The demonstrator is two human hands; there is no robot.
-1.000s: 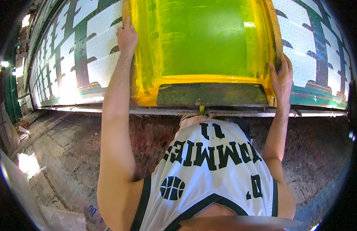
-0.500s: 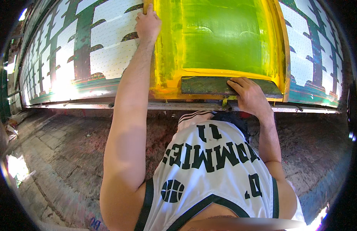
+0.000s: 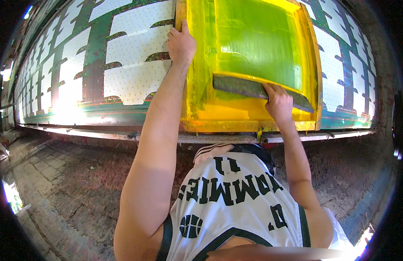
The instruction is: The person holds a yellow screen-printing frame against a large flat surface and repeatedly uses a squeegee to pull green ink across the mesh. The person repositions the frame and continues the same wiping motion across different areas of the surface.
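Note:
A wooden-framed printing screen has a green middle and borders smeared with yellow ink. My left hand holds the screen's left rail, index finger extended along it and the other fingers curled. My right hand grips a long dark squeegee, which lies slanted across the screen's lower part with yellow ink along its edge; the hand covers part of it.
A long printing table carries rows of white cut fabric pieces on both sides of the screen. A metal rail runs along its near edge. The stained floor is below.
My right hand has left the screen's right rail and taken hold of the squeegee, which is now lifted off the near end and slanted. My left hand stays on the left rail.

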